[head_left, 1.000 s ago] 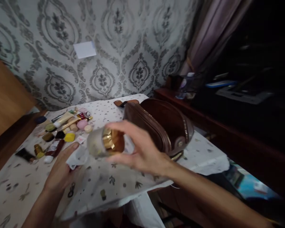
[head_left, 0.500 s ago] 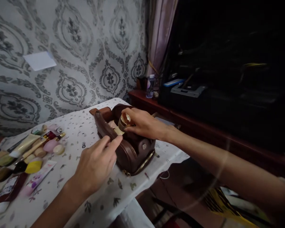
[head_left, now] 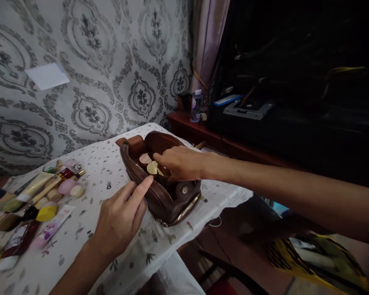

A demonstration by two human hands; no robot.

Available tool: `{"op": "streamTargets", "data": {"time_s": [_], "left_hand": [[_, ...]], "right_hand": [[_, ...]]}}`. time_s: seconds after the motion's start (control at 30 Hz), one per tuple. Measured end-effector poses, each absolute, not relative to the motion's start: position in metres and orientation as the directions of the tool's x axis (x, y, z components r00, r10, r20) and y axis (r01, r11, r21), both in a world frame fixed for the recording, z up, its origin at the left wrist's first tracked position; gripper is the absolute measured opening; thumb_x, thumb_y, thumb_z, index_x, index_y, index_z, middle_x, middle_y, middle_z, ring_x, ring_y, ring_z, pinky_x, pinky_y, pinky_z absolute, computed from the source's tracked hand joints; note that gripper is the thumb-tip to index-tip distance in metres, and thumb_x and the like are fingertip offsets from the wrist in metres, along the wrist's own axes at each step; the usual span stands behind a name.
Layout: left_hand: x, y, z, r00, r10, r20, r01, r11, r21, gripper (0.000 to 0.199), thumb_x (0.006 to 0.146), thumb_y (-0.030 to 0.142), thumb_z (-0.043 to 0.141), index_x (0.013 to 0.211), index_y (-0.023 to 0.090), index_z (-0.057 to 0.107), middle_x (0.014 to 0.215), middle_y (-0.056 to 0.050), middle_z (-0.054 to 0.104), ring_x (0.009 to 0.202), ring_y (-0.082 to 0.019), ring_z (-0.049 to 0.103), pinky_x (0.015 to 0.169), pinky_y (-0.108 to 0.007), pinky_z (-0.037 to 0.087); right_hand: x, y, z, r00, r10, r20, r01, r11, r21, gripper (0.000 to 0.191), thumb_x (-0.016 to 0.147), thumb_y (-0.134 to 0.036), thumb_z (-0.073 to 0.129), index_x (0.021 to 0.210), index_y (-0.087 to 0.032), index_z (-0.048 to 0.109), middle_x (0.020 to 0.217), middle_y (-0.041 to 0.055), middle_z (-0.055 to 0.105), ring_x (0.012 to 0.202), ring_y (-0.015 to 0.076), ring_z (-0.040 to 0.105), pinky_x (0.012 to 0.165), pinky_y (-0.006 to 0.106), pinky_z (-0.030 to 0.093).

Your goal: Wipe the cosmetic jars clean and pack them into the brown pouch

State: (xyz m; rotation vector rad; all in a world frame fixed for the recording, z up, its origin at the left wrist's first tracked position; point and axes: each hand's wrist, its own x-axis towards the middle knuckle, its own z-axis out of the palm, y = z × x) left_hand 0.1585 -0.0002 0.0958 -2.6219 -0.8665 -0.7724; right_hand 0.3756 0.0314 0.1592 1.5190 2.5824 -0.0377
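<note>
A brown leather toiletry bag lies unzipped on the patterned tablecloth. Inside it are a jar with a pinkish lid and one with a gold lid. My right hand reaches down into the bag, its fingers closed around a gold-rimmed jar that they mostly cover. My left hand is at the bag's near side, index finger extended to the zipped rim and the other fingers loosely bent. Nothing shows in its grasp.
Cosmetics crowd the table's left side, including a yellow sponge, a pink-and-white tube and a dark red bottle. A clear bottle stands on the red-brown cabinet behind. A yellow-and-black basket sits below, right of the table.
My right hand has lowered the gold-rimmed jar deeper into the bag, uncovering the pinkish and gold lids. My left hand remains by the near rim, shifted slightly.
</note>
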Motion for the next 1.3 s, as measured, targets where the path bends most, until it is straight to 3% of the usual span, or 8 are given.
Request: {"op": "streamTargets", "data": {"time_s": [0.13, 0.27, 0.47, 0.6, 0.77, 1.03, 1.3], "left_hand": [[0.158, 0.0, 0.095, 0.676, 0.468, 0.569, 0.611, -0.788, -0.078, 0.04, 0.102, 0.019, 0.038, 0.14, 0.02, 0.049, 0.079, 0.001, 0.056, 0.063, -0.011, 0.057, 0.057, -0.021, 0.044], [0.158, 0.001, 0.093, 0.673, 0.466, 0.574, 0.604, -0.795, -0.063, 0.04, 0.102, 0.018, 0.038, 0.14, 0.018, 0.049, 0.08, 0.001, 0.056, 0.062, -0.011, 0.055, 0.057, -0.022, 0.044], [0.159, 0.002, 0.093, 0.676, 0.466, 0.57, 0.597, -0.8, -0.055, 0.039, 0.102, 0.018, 0.037, 0.14, 0.018, 0.05, 0.079, 0.001, 0.054, 0.061, -0.011, 0.054, 0.058, -0.023, 0.044], [0.159, 0.002, 0.092, 0.675, 0.459, 0.578, 0.598, -0.799, -0.064, 0.038, 0.102, 0.018, 0.038, 0.139, 0.018, 0.05, 0.078, 0.002, 0.054, 0.06, -0.01, 0.052, 0.057, -0.023, 0.043], [0.159, 0.002, 0.092, 0.678, 0.462, 0.572, 0.597, -0.8, -0.062, 0.039, 0.102, 0.019, 0.038, 0.14, 0.018, 0.049, 0.077, 0.002, 0.055, 0.058, -0.01, 0.051, 0.056, -0.022, 0.042], [0.16, 0.001, 0.092, 0.676, 0.458, 0.577, 0.602, -0.795, -0.074, 0.039, 0.103, 0.019, 0.038, 0.141, 0.02, 0.048, 0.076, 0.002, 0.053, 0.061, -0.01, 0.052, 0.057, -0.022, 0.041], [0.16, 0.001, 0.093, 0.672, 0.465, 0.576, 0.603, -0.795, -0.061, 0.039, 0.102, 0.019, 0.038, 0.139, 0.018, 0.05, 0.077, 0.002, 0.054, 0.06, -0.01, 0.053, 0.056, -0.022, 0.042]], "right_hand": [[0.376, 0.027, 0.162, -0.481, 0.861, -0.167, 0.866, 0.497, 0.066, 0.058, 0.083, -0.026, 0.071, 0.136, -0.014, 0.05, 0.11, 0.0166, 0.071, 0.104, 0.0329, 0.069, 0.076, 0.035, 0.048], [0.373, 0.027, 0.167, -0.451, 0.852, -0.267, 0.866, 0.49, 0.1, 0.048, 0.083, -0.024, 0.071, 0.127, -0.011, 0.059, 0.112, 0.0186, 0.071, 0.104, 0.0335, 0.069, 0.076, 0.034, 0.049], [0.37, 0.043, 0.151, -0.473, 0.846, -0.247, 0.87, 0.493, 0.021, 0.051, 0.083, -0.025, 0.071, 0.129, -0.008, 0.057, 0.112, 0.0209, 0.071, 0.107, 0.0351, 0.069, 0.079, 0.037, 0.052], [0.37, 0.051, 0.144, -0.424, 0.843, -0.331, 0.895, 0.445, -0.013, 0.05, 0.082, -0.027, 0.072, 0.128, -0.01, 0.06, 0.117, 0.0202, 0.07, 0.108, 0.035, 0.069, 0.079, 0.037, 0.053], [0.37, 0.054, 0.151, -0.39, 0.804, -0.448, 0.902, 0.432, -0.01, 0.045, 0.079, -0.031, 0.076, 0.117, -0.007, 0.069, 0.107, 0.0193, 0.072, 0.1, 0.0343, 0.071, 0.072, 0.035, 0.054], [0.377, 0.055, 0.139, -0.387, 0.853, -0.35, 0.922, 0.371, -0.116, 0.043, 0.078, -0.035, 0.072, 0.113, -0.01, 0.072, 0.105, 0.0165, 0.073, 0.094, 0.0311, 0.071, 0.061, 0.03, 0.051], [0.375, 0.055, 0.138, -0.34, 0.87, -0.357, 0.94, 0.317, -0.124, 0.057, 0.072, -0.043, 0.08, 0.117, -0.01, 0.071, 0.108, 0.0175, 0.072, 0.097, 0.0322, 0.071, 0.065, 0.031, 0.053]]}}
